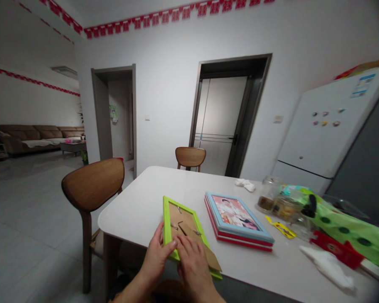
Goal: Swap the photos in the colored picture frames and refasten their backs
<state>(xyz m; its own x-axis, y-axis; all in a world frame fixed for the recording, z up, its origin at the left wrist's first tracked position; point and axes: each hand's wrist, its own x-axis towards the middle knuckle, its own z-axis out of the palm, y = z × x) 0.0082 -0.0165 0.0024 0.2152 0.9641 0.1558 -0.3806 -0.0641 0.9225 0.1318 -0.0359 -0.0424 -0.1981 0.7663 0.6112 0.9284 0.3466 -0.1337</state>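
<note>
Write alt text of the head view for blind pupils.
A person's left hand holds a green picture frame, brown backing showing, and the right hand rests on it. On the white table, to the right, lies a stack of frames, a blue one on top.

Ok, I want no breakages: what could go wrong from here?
The lime-green rectangular photo frame is at the near edge of the white table, so it might fall if the left hand and right hand slip. The silvery metal clips on its brown backing board could scratch either hand. The frame might also knock the nearby stack of pale-blue and red frames.
</note>
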